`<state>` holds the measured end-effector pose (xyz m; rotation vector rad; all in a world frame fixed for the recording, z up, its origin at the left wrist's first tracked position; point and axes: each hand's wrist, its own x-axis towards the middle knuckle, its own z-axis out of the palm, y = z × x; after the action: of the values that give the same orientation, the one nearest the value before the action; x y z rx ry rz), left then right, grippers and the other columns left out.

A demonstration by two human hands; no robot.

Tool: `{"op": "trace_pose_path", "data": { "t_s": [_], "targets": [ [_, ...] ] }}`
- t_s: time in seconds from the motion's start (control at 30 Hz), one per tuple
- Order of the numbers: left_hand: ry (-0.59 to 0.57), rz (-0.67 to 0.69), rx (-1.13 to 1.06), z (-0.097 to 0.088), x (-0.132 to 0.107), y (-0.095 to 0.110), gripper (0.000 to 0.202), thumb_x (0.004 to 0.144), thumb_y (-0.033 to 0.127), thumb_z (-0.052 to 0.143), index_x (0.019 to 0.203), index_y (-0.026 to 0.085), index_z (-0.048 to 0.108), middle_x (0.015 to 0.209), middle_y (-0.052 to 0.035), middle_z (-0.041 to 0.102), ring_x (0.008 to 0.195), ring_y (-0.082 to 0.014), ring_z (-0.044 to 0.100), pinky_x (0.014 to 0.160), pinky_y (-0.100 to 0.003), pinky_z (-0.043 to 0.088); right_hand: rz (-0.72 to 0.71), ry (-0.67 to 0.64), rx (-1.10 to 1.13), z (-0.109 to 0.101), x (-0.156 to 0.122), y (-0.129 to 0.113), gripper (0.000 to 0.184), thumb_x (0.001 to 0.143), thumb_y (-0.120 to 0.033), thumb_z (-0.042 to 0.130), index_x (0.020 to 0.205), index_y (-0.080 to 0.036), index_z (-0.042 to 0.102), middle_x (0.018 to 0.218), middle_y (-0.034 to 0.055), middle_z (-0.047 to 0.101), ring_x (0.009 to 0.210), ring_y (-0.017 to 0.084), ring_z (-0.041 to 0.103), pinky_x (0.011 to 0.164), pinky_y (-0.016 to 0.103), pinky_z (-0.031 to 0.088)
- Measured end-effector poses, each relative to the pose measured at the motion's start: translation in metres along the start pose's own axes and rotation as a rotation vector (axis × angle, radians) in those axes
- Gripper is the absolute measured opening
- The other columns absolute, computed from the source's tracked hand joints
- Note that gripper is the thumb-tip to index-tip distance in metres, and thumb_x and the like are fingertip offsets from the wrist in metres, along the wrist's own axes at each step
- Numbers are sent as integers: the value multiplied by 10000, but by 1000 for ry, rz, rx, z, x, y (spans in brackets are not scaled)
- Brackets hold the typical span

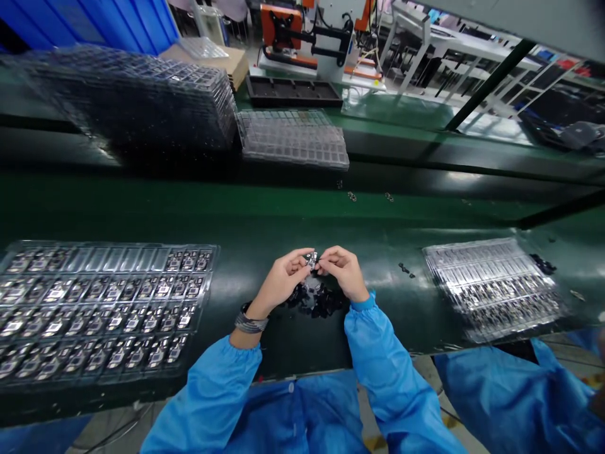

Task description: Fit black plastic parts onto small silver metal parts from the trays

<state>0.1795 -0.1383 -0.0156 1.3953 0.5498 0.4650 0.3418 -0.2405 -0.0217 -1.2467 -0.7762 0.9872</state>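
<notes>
Between my two hands, just above the green bench, is a small silvery electronic module [311, 258]. The thumb and fingers of my left hand [286, 275] pinch it from the left. From the other side my right hand [345, 270] has its thumb and fingertips pressed together at the module's edge; a small dark piece seems to be between them, too small to name. Below my hands lies a loose pile of small black parts [319, 300]. A clear tray [120, 258] at the left carries rows of similar modules, with several bare slots in its top row.
Another partly filled clear tray [477, 258] lies at the right, near a co-worker's blue sleeve [501, 391]. Stacked clear trays [142, 107] and a lower stack [293, 139] stand on the back ledge, with a black tray [293, 92] behind. Small loose parts [405, 270] lie right of my hands.
</notes>
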Motion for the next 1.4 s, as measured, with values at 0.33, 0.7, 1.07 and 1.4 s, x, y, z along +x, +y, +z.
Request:
{"op": "trace_pose_path", "data": {
  "t_s": [0.33,0.7,1.07,1.4],
  "targets": [
    [-61,9,65,0,-1,3,486,878,334,677,1318,131,641,768,8,573,657,-121,510,651,-263,426,-9,-17,10,-1,0,-1,295,788,-427,851,900,-207,691,725,8,731,638,159,680,649,294,563],
    [-83,-34,8,-3,0,-3,517,841,339,728,1307,120,670,778,1,595,648,-111,500,668,-259,426,14,-47,-79,-3,-1,-6,305,770,-454,853,892,-189,765,765,51,763,685,193,712,682,323,587],
    [-80,5,-6,0,-4,-1,536,860,369,740,1325,110,681,780,-2,547,667,-104,476,652,-253,389,-29,34,-171,5,-3,-5,401,757,-530,846,944,-192,740,802,85,772,698,226,717,684,346,594],
    [-104,45,72,0,-4,0,494,894,323,683,1350,133,668,780,-2,539,679,-119,475,667,-252,407,70,13,-123,10,-1,-3,442,745,-610,820,747,-205,644,599,-6,647,520,143,563,541,275,479]
  ]
}}
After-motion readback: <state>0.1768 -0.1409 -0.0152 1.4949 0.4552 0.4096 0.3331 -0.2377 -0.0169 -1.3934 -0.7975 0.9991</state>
